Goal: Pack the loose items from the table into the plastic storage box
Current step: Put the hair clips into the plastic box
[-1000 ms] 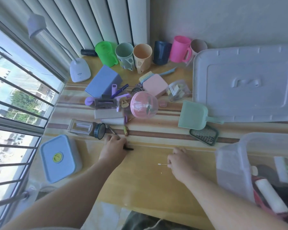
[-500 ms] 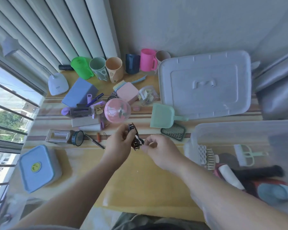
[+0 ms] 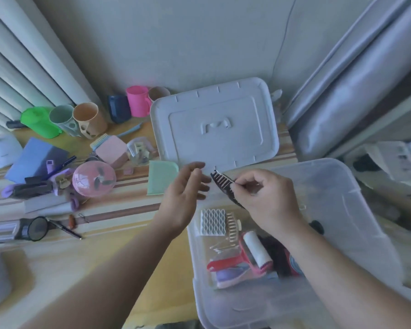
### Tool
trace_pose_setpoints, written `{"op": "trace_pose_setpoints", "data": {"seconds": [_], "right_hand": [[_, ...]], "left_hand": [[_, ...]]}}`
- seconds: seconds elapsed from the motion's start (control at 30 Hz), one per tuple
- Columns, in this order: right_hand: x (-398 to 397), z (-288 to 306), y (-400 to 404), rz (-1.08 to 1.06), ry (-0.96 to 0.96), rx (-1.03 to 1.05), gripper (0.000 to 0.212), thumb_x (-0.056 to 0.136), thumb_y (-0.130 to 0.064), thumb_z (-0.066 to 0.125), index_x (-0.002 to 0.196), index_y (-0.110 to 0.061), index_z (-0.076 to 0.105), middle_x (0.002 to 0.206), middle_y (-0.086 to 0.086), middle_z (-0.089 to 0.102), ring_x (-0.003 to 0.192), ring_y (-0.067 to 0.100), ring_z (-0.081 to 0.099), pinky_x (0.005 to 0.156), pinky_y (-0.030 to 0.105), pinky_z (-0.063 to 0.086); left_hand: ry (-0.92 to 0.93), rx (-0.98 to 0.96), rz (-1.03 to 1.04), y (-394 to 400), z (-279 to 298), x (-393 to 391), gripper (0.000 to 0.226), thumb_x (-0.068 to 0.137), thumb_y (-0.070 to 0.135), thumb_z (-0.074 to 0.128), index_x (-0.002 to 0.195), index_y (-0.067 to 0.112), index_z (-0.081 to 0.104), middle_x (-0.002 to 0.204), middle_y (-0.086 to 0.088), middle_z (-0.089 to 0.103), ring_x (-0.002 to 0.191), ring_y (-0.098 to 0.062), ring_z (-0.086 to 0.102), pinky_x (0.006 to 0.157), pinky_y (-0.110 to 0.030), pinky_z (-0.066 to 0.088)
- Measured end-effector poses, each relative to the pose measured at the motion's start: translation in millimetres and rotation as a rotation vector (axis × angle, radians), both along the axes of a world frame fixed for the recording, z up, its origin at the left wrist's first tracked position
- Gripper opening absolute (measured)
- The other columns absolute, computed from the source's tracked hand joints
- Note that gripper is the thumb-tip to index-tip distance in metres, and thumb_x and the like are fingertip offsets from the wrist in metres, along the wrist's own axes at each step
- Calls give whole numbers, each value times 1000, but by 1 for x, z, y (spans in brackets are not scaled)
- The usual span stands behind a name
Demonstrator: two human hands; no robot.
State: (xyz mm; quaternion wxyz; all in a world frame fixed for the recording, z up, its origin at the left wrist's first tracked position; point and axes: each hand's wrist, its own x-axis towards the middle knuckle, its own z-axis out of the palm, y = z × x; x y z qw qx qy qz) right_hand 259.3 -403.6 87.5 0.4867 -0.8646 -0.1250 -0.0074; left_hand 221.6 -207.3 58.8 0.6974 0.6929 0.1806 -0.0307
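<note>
Six cups [image 3: 90, 118], one lid [image 3: 214, 124], one storage box [image 3: 342, 210].

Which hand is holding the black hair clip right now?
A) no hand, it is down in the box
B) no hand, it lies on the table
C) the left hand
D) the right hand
D: the right hand pinches the black hair clip above the far edge of the clear box, while the left hand is open beside it and holds nothing.
</note>
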Motion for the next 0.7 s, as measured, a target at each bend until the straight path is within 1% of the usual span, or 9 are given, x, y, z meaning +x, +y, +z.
{"op": "trace_pose_setpoints", "data": {"seconds": [0.03, 0.1, 0.2, 0.23, 0.33, 0.37, 0.47, 0.6, 0.7], "right_hand": [[4, -3, -18, 17, 33, -23, 14, 79, -6, 85, 77, -18, 78, 81, -18, 76, 74, 2, 71, 69, 12, 52], [7, -23, -53, 52, 49, -158, 17, 78, -8, 86, 76, -22, 77, 82, -15, 76, 73, 5, 71, 69, 17, 54], [1, -77, -98, 87, 101, -428, 21, 76, -8, 85, 72, -25, 72, 82, -12, 74, 78, 14, 68, 70, 28, 53], [-2, -95, -108, 114, 125, -490, 24, 75, -5, 84, 69, -24, 70, 78, -14, 70, 78, 16, 65, 69, 30, 51], [-3, -137, -119, 205, 103, -627, 32, 73, -1, 78, 61, -23, 58, 68, -14, 56, 74, 18, 54, 67, 34, 49], [-3, -146, -118, 221, 92, -655, 34, 74, -2, 78, 60, -23, 54, 68, -13, 54, 75, 17, 51, 66, 34, 49], [-3, -161, -104, 275, 79, -730, 29, 85, -9, 72, 66, -22, 54, 76, -11, 55, 87, 18, 50, 67, 33, 47], [1, -172, -89, 368, 133, -830, 18, 97, -14, 59, 81, -16, 67, 93, -4, 62, 100, 21, 51, 71, 30, 35], [2, -181, -90, 325, 202, -785, 17, 96, -16, 63, 81, -18, 69, 95, -7, 62, 102, 21, 52, 74, 29, 35]], "left_hand": [[-26, 113, 18, 6, -8, 5, 19, 105, 35, 53, 120, 34, 64, 100, -2, 72, 92, -20, 71, 77, -38, 62], [2, 312, 163, 17, -26, 20, 17, 98, 27, 61, 112, 35, 67, 95, 5, 72, 85, -16, 68, 75, -37, 58], [154, 375, 430, 37, -68, 46, 20, 92, 21, 57, 105, 32, 68, 93, 6, 68, 88, -23, 66, 72, -35, 53], [219, 490, 391, 47, -85, 52, 25, 91, 21, 57, 110, 33, 67, 102, 4, 67, 96, -27, 66, 77, -37, 54], [494, 938, -124, 70, -136, 50, 45, 90, 24, 67, 134, 29, 58, 139, -10, 52, 126, -39, 50, 104, -51, 46], [541, 1019, -248, 72, -148, 45, 48, 89, 24, 69, 134, 28, 55, 142, -10, 47, 129, -40, 45, 106, -52, 44], [560, 1273, -380, 69, -157, 32, 43, 82, 25, 68, 123, 25, 56, 129, -9, 45, 120, -39, 47, 97, -49, 46], [569, 1435, -443, 64, -158, 22, 37, 89, 27, 62, 126, 26, 60, 125, -6, 53, 121, -34, 48, 98, -44, 45], [478, 1483, -451, 67, -161, 7, 33, 90, 22, 61, 122, 27, 61, 117, -1, 60, 116, -30, 55, 91, -43, 45]]}}
